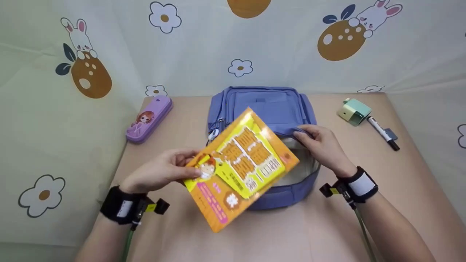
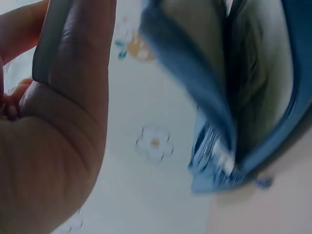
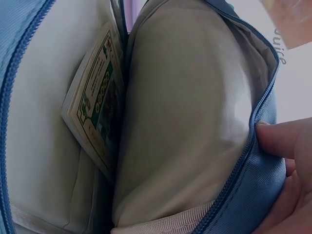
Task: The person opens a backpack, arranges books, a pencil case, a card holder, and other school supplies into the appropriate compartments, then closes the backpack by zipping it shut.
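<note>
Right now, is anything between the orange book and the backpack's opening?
Nothing visible blocks the orange book; the right hand holds the open backpack by its edge. Inside, a booklet sits to one side, leaving space.

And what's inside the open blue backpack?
Inside the backpack, at least one printed booklet shows against the pale lining. Shadow and the lining's folds hide the bottom, so whether anything lies deeper can't be told.

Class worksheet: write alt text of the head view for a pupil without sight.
A left hand holds an orange book, partly hiding an open blue backpack, which the right hand grips. A purple pencil case lies at left; a sharpener and marker at right.
</note>
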